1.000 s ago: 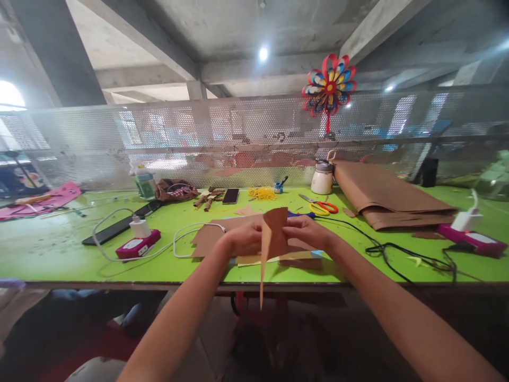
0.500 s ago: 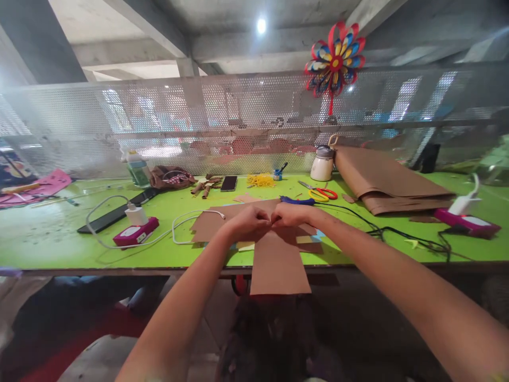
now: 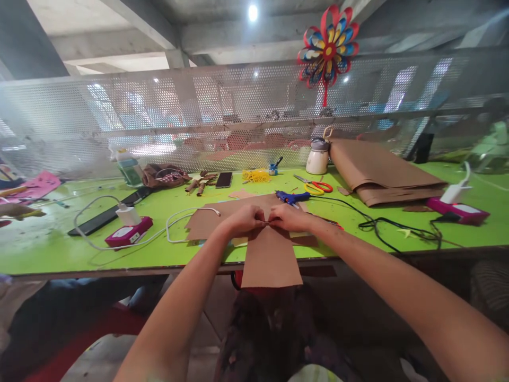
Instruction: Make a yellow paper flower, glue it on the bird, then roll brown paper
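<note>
A sheet of brown paper (image 3: 272, 262) hangs over the front edge of the green table, its far end pinched between my two hands. My left hand (image 3: 248, 218) is closed on the far edge from the left. Close beside it, my right hand (image 3: 289, 217) is closed on the same edge, fingertips nearly touching the left ones. The pinched part is small and mostly hidden by the fingers. Under and behind my hands lie more brown paper pieces (image 3: 214, 216). Just beyond my right hand rests a blue glue gun (image 3: 292, 197) with a black cord.
Scissors (image 3: 316, 187), a phone (image 3: 224, 180), yellow shreds (image 3: 255, 175) and a white jar (image 3: 317, 157) lie farther back. Folded brown paper (image 3: 384, 170) is at right. Purple power blocks (image 3: 129, 233) with cables flank my arms. Another person's hand (image 3: 22, 211) shows at far left.
The view has tilted and shifted slightly. My hands still pinch the brown paper, with the fingers slightly rearranged along its edge. Another person's hand has come in at the far left.
</note>
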Action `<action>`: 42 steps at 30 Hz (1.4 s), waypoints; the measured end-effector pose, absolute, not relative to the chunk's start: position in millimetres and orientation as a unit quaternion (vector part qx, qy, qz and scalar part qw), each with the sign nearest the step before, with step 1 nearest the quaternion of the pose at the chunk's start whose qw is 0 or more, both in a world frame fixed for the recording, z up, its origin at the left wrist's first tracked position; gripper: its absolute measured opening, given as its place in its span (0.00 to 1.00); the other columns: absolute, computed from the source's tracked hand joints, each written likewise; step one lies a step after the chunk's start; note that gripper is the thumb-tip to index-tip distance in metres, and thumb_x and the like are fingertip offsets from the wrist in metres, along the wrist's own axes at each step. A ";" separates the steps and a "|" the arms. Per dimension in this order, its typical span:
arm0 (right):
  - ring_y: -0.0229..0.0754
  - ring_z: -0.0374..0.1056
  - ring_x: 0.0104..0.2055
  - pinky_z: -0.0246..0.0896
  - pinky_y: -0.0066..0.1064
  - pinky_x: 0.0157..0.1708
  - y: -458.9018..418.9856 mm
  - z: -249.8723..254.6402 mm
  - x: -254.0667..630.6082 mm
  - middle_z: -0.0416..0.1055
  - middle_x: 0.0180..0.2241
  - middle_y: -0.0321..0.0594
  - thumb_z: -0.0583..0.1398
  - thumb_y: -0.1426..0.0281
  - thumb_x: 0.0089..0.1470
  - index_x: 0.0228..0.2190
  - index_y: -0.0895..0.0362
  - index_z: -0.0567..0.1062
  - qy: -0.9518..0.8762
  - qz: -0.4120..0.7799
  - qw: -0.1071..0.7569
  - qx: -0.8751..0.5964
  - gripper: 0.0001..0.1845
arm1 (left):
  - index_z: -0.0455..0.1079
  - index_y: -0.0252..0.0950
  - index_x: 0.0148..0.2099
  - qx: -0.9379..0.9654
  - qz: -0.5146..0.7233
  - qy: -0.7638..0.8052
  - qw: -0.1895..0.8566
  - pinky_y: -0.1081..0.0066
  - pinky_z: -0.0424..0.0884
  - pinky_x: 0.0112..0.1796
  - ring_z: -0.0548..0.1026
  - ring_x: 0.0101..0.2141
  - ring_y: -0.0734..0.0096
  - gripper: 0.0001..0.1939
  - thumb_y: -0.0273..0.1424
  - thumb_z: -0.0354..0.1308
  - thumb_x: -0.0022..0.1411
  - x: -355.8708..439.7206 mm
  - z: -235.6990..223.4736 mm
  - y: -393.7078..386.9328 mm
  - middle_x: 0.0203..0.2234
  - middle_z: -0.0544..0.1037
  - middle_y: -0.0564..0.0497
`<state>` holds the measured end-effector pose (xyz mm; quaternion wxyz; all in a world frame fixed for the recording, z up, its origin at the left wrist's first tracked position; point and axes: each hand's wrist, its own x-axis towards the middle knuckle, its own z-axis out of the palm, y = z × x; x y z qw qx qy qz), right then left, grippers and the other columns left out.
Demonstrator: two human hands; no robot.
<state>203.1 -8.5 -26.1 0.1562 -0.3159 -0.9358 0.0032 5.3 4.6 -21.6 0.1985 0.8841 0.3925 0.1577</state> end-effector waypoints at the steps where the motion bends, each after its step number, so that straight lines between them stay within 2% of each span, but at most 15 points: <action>1: 0.37 0.63 0.31 0.52 0.26 0.30 -11.4 -26.9 203.6 0.69 0.30 0.42 0.56 0.71 0.54 0.32 0.60 0.77 -0.933 -0.002 0.164 -0.320 0.09 | 0.71 0.31 0.30 0.883 0.156 0.395 0.201 0.76 0.57 0.24 0.65 0.22 0.75 0.09 0.33 0.56 0.49 5.7 -21.2 4.0 0.20 0.70 0.53; 9: 0.39 0.62 0.34 0.52 0.28 0.32 -21.2 -36.2 209.9 0.66 0.31 0.42 0.55 0.71 0.56 0.31 0.60 0.76 -0.921 -0.054 0.184 -0.338 0.10 | 0.70 0.32 0.31 0.881 0.145 0.407 0.192 0.76 0.57 0.23 0.65 0.23 0.74 0.08 0.32 0.55 0.50 6.0 -19.9 0.4 0.22 0.70 0.54; 16: 0.40 0.62 0.34 0.53 0.29 0.33 -16.9 -39.7 218.5 0.67 0.30 0.42 0.56 0.75 0.52 0.29 0.61 0.75 -0.924 -0.053 0.194 -0.324 0.06 | 0.70 0.32 0.32 0.897 0.124 0.395 0.157 0.75 0.59 0.27 0.67 0.27 0.73 0.07 0.27 0.55 0.49 1.8 -14.8 -1.8 0.26 0.72 0.51; 25: 0.40 0.61 0.33 0.53 0.28 0.32 -12.4 -41.7 224.3 0.66 0.30 0.43 0.57 0.78 0.51 0.29 0.61 0.75 -0.935 -0.049 0.178 -0.302 0.06 | 0.72 0.33 0.35 0.913 0.108 0.378 0.112 0.75 0.63 0.32 0.68 0.31 0.70 0.10 0.26 0.53 0.50 -8.1 -12.6 -4.4 0.31 0.73 0.49; 33: 0.42 0.60 0.37 0.54 0.31 0.38 -25.1 -41.1 227.7 0.66 0.32 0.44 0.55 0.81 0.49 0.30 0.61 0.74 -0.930 -0.078 0.187 -0.307 0.08 | 0.71 0.32 0.36 0.924 0.100 0.354 0.104 0.75 0.62 0.32 0.68 0.31 0.70 0.13 0.21 0.48 0.48 -13.2 -16.1 -2.4 0.30 0.74 0.49; 36: 0.42 0.62 0.37 0.54 0.30 0.37 -27.8 -33.5 224.3 0.68 0.33 0.45 0.55 0.78 0.51 0.32 0.61 0.75 -0.928 -0.058 0.168 -0.328 0.08 | 0.70 0.33 0.35 0.925 0.105 0.355 0.081 0.75 0.61 0.31 0.68 0.31 0.70 0.11 0.23 0.48 0.51 -11.1 -15.5 -5.3 0.31 0.73 0.48; 38: 0.42 0.63 0.37 0.54 0.30 0.36 -29.2 -28.6 218.7 0.69 0.33 0.45 0.56 0.72 0.53 0.32 0.61 0.75 -0.921 -0.049 0.151 -0.355 0.08 | 0.69 0.33 0.34 0.922 0.100 0.368 0.064 0.75 0.60 0.29 0.67 0.29 0.71 0.08 0.26 0.50 0.53 -6.8 -14.4 -7.9 0.29 0.73 0.48; 42: 0.45 0.64 0.39 0.55 0.32 0.35 -28.4 -28.6 204.5 0.70 0.33 0.47 0.59 0.60 0.52 0.32 0.60 0.76 -0.890 -0.055 0.147 -0.429 0.15 | 0.67 0.33 0.31 0.912 0.105 0.396 0.030 0.73 0.56 0.25 0.65 0.26 0.70 0.09 0.34 0.51 0.57 1.6 -13.9 -11.6 0.25 0.71 0.48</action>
